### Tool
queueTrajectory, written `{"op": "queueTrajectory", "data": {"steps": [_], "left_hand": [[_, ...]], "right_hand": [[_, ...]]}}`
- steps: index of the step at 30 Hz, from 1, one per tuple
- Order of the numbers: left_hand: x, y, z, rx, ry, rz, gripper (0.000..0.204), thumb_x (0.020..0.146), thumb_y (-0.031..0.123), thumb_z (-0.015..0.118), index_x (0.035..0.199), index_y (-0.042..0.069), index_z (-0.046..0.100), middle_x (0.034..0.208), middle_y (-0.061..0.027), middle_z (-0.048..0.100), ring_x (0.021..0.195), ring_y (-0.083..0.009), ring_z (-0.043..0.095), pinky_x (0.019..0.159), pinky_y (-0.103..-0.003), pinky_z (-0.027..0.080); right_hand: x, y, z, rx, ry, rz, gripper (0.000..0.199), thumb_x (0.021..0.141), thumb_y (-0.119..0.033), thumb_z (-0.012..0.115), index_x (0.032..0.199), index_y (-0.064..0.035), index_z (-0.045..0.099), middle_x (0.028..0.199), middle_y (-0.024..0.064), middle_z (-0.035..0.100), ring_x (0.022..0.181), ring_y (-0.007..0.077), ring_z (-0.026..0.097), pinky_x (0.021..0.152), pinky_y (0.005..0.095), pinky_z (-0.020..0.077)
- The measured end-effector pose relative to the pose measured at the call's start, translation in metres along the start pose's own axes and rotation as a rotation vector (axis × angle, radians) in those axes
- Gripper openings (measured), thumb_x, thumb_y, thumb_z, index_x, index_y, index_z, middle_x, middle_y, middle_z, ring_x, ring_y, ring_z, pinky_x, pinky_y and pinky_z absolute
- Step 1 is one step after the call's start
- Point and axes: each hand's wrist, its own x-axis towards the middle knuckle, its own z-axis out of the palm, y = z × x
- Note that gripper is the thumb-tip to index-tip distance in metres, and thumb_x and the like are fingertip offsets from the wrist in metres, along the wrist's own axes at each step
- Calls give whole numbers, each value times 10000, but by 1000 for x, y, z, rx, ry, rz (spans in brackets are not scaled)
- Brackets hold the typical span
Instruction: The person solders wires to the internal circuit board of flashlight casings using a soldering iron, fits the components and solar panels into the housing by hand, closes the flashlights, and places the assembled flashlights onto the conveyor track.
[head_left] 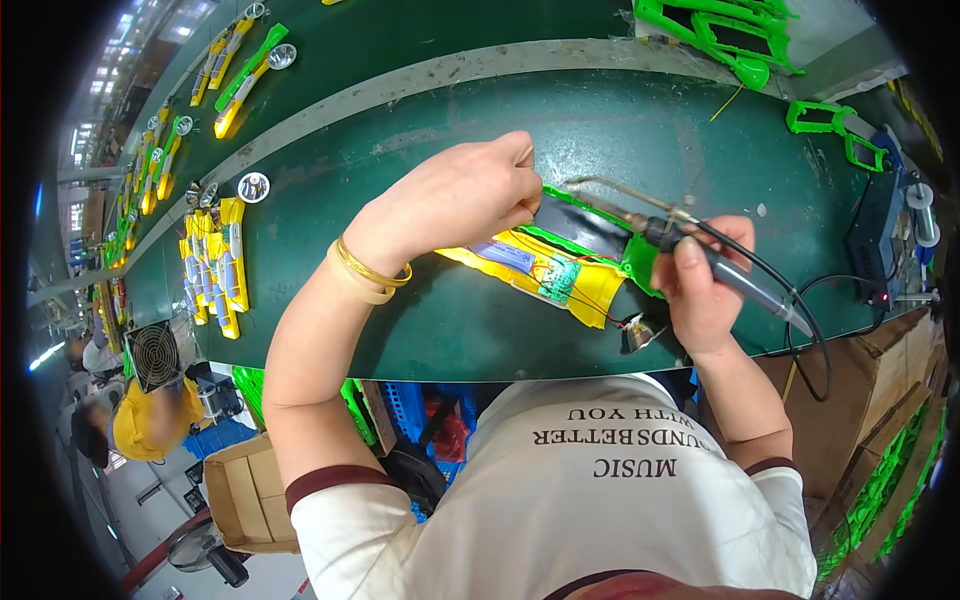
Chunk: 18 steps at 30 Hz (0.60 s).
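My right hand (705,285) is closed around the grey handle of a soldering iron (750,285), with a thin tube clipped along it and its tip pointing left. Under the tip lies a green plastic frame (640,262) with a dark panel in it. My left hand (475,195) pinches at the frame's left end; what its fingers hold is hidden. Alongside, nearer me, is a yellow housing (590,308) carrying a blue cell (505,257) and a green circuit board (562,280). Red and black wires run from it to a small lamp reflector (640,333) near the table edge.
Several yellow housings (232,265) with cells and reflectors are bunched at left; more line the far strip. Green frames (720,40) are piled at far right. A blue soldering station (875,225) with a solder reel (922,212) stands at right, its black cable looping over the edge.
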Motion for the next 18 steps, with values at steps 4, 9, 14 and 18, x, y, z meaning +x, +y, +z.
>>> {"op": "queueTrajectory", "data": {"steps": [4, 9, 14, 18], "left_hand": [[-5, 1, 8, -66, 117, -5, 63, 705, 50, 630, 751, 33, 591, 793, -85, 474, 688, -238, 514, 624, -321, 443], [-8, 0, 13, -82, 182, -67, 64, 712, 46, 628, 771, 37, 604, 797, -70, 468, 714, -217, 515, 633, -301, 443], [-13, -6, 8, -189, 147, -23, 80, 717, 39, 626, 797, 39, 620, 807, -65, 463, 741, -196, 497, 646, -293, 440], [-8, -2, 3, -158, 102, -39, 70, 715, 38, 620, 785, 33, 610, 816, -72, 465, 737, -203, 503, 649, -297, 442]], "right_hand": [[1, 0, -5, 71, 42, 1, 267, 848, -105, 568, 939, -65, 320, 712, 56, 483, 492, 101, 474, 412, 207, 367], [2, 3, -5, 90, -10, 19, 266, 852, -105, 567, 942, -69, 319, 715, 62, 484, 502, 103, 488, 414, 205, 373], [0, 5, -1, -104, -74, 47, 248, 843, -133, 582, 913, -66, 354, 674, 44, 481, 471, 88, 441, 407, 196, 341], [-1, 15, -11, -346, -155, -8, 258, 837, -127, 590, 907, -60, 350, 642, 35, 477, 522, 79, 460, 476, 207, 379]]}}
